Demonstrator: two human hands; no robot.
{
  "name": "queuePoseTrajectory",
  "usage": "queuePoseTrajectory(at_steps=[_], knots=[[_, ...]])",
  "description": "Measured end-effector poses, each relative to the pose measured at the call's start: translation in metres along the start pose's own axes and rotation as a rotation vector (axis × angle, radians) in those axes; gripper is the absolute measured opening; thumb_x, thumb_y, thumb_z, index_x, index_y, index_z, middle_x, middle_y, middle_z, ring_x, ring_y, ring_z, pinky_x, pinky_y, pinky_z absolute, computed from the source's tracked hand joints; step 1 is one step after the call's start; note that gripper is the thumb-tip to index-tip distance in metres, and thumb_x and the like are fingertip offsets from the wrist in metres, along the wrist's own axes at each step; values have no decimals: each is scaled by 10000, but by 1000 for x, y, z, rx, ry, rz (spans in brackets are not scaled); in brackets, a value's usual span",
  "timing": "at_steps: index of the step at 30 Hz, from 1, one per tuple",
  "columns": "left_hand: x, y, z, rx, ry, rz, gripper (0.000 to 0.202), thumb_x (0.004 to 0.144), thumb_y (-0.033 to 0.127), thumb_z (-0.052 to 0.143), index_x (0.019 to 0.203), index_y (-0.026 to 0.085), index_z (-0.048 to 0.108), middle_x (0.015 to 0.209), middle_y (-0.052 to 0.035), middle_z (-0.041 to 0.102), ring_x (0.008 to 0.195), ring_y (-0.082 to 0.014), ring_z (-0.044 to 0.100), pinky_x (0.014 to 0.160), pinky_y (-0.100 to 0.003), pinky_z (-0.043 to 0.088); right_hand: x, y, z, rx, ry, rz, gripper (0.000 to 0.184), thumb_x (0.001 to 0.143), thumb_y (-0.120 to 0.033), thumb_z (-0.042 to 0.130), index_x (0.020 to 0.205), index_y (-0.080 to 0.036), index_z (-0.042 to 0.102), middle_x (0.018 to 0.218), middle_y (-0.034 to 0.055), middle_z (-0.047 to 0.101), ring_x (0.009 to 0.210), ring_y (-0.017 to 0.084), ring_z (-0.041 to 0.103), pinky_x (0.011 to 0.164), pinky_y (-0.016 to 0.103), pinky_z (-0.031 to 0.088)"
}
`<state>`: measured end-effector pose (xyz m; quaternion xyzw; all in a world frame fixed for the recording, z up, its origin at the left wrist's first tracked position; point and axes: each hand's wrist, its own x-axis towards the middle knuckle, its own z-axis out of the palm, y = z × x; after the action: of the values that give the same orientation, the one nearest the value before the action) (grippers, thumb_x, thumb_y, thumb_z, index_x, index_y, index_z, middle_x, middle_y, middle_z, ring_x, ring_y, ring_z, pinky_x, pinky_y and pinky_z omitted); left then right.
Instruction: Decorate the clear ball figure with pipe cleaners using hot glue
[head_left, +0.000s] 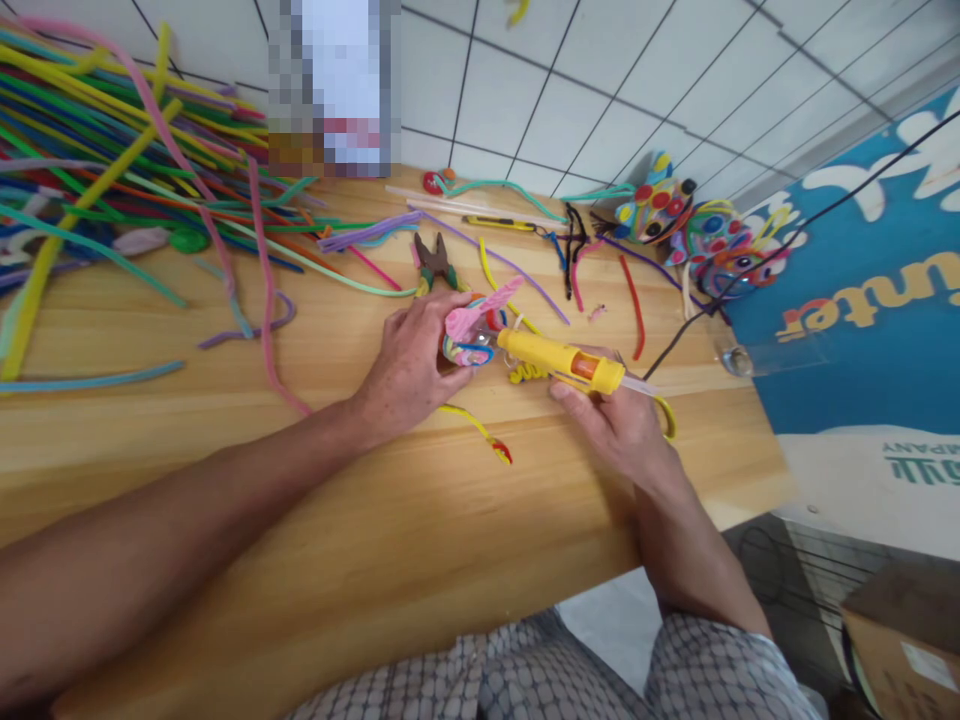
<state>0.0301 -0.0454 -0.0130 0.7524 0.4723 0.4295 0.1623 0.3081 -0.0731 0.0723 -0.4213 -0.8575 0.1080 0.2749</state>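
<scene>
My left hand (416,350) is closed around a small colourful craft figure (469,348), with a pink fuzzy strip (487,308) sticking up from it. In my right hand (611,425) is a yellow hot glue gun (559,358), its nozzle pointing left at the figure, close to or touching its side. A clear glue stick (637,384) pokes out of the gun's back. Under the gun sits a coiled yellow pipe cleaner (527,374). Nearer to me, a yellow pipe cleaner with a red tip (480,425) extends from below my left hand.
Many coloured pipe cleaners (112,170) are heaped at the left. Behind my left hand lie pliers (435,262) and a yellow utility knife (501,223). Decorated craft figures (720,235) stand at the back right by a blue sign (877,280). A black cable (795,225) crosses there.
</scene>
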Motion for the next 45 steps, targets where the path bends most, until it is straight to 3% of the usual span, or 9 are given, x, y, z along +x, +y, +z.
queuePoseTrajectory(at_steps=[6, 16, 32, 45], knots=[[0, 0, -2, -2, -12, 4, 717, 922, 179, 820, 1549, 289, 489, 1568, -122, 693, 1485, -346, 654, 1264, -555, 497, -2, 1, -1, -4, -10, 24, 243, 1150, -436, 613, 1254, -256, 739, 1197, 94, 848, 944, 271, 822, 799, 394, 654], [2, 7, -8, 53, -35, 11, 676, 971, 179, 795, 1564, 230, 474, 1576, -139, 694, 1492, -309, 652, 1259, -496, 486, -6, 2, -2, -18, -3, 39, 282, 1154, -457, 614, 1300, -256, 745, 1230, 104, 847, 1023, 296, 827, 888, 429, 651], [2, 8, -8, 34, -59, -19, 658, 989, 182, 775, 1568, 238, 469, 1594, -129, 679, 1501, -315, 636, 1263, -516, 467, -7, 2, -3, -7, 0, 36, 268, 1149, -435, 626, 1292, -235, 731, 1099, 94, 828, 853, 251, 800, 740, 358, 628], [1, 2, -2, 35, -3, 15, 690, 940, 194, 808, 1546, 236, 480, 1557, -135, 700, 1471, -333, 665, 1239, -523, 495, -10, 1, -4, 11, -47, 48, 269, 1146, -441, 622, 1288, -249, 746, 1238, 114, 852, 1078, 310, 836, 916, 440, 680]])
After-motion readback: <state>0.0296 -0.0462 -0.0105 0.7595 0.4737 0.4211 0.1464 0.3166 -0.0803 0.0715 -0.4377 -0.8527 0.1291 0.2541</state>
